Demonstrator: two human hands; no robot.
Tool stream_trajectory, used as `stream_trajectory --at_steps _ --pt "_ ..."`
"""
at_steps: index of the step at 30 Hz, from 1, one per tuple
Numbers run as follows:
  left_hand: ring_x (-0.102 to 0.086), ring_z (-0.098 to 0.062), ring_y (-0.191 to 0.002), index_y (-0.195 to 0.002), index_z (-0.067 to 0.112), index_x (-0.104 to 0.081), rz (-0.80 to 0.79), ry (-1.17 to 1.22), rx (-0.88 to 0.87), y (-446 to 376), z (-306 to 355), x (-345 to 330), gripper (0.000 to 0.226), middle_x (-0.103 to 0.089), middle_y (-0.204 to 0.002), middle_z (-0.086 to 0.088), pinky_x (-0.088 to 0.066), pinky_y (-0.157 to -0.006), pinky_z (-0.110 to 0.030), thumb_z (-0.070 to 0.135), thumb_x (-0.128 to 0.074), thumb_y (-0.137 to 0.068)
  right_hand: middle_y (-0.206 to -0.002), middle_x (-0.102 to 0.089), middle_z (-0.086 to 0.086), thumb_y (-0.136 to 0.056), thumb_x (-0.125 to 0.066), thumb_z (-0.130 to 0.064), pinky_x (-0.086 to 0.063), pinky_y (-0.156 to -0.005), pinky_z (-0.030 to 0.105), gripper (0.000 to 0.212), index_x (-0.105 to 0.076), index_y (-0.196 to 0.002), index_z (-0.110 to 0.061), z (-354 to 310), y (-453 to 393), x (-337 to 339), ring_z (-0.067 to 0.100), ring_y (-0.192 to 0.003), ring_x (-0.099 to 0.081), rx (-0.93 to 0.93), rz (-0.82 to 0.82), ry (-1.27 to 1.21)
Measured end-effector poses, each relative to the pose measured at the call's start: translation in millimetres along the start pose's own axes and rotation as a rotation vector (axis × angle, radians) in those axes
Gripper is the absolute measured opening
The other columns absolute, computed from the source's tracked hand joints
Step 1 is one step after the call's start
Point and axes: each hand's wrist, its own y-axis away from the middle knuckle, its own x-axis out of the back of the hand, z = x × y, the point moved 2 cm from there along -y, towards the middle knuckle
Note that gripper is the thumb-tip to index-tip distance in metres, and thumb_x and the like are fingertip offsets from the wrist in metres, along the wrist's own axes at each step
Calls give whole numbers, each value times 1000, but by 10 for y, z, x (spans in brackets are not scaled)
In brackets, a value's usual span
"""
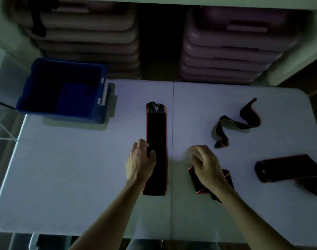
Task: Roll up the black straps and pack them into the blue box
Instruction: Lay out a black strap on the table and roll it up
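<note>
A long black strap [156, 130] with orange edges lies flat and straight at the table's middle. My left hand [140, 162] rests on its left edge, thumb on the fabric and fingers spread. My right hand [205, 164] hovers to the right of it with loosely curled fingers, holding nothing. Beneath that wrist lies a folded strap [196, 183]. A twisted strap [241, 121] sits farther right, and another flat strap [287, 167] reaches the right edge. The blue box [27, 105] stands open at the table's far left corner; its inside is dark.
The white folding table [72, 177] has a centre seam. Stacks of pinkish plastic lids or trays [231, 56] stand behind the table on both sides, with a dark gap between them.
</note>
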Motion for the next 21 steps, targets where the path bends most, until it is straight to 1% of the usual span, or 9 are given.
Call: stream_trajectory --at_steps 3,5,8,10,12,14,17,19,21 --pt "-56 -22 -97 -100 26 -53 -26 53 -205 127 286 -125 16 -59 -103 4 -54 -71 -40 33 -57 -86 -107 -58 -4 -85 -58 4 -45 -85 30 28 -64 -103 -16 247 206 318 21 -101 -53 -22 167 177" --pt "-61 -24 -93 -90 27 -50 -171 37 -263 201 481 -274 13 -62 -99 4 -55 -72 -42 38 -54 -84 -106 -58 0 -82 -58 7 -44 -78 31 30 -65 -101 -15 412 338 448 26 -98 -50 -75 191 249" --pt "-66 -30 -93 -103 26 -54 -441 -126 -215 300 743 -500 29 -67 -106 0 -55 -77 -41 47 -54 -84 -106 -57 0 -81 -54 -3 -38 -78 21 26 -64 -101 -16 592 508 540 26 -100 -49 -72 115 311" --pt "-64 -32 -100 -117 24 -45 -555 -209 -220 368 861 -645 49 -59 -116 -3 -51 -76 -40 51 -62 -80 -109 -58 2 -79 -51 -22 -43 -87 28 29 -65 -103 -15 631 613 575 25 -107 -48 -7 31 382" --pt "-58 -35 -110 -126 22 -34 -620 -312 -250 451 927 -788 75 -46 -123 -6 -49 -80 -43 52 -74 -70 -114 -57 2 -77 -57 -37 -46 -91 34 38 -63 -107 -16 662 707 599 23 -114 -46 48 -48 447" --pt "-52 -36 -117 -135 22 -24 -647 -423 -271 543 943 -935 100 -36 -128 -9 -49 -88 -48 51 -83 -60 -118 -53 0 -75 -66 -42 -47 -91 33 42 -61 -108 -18 712 769 600 21 -119 -44 80 -116 505" --pt "-46 -37 -122 -146 22 -11 -649 -542 -249 666 927 -1098 116 -25 -137 -14 -48 -94 -50 39 -88 -60 -117 -51 0 -78 -73 -27 -49 -90 31 28 -62 -100 -15 829 781 600 18 -118 -43 52 -97 428" --pt "-46 -36 -120 -147 21 -10 -579 -557 -250 706 934 -1133 109 -23 -138 -14 -50 -91 -48 27 -83 -67 -110 -53 2 -78 -74 -12 -49 -85 31 21 -61 -95 -12 887 751 633 20 -105 -48 -1 5 283" --pt "-51 -35 -112 -139 18 -20 -473 -446 -265 707 955 -1137 86 -30 -130 -11 -53 -80 -47 23 -75 -74 -101 -54 2 -76 -71 -2 -46 -80 25 21 -58 -90 -11 928 713 709 21 -91 -53 -74 104 141"
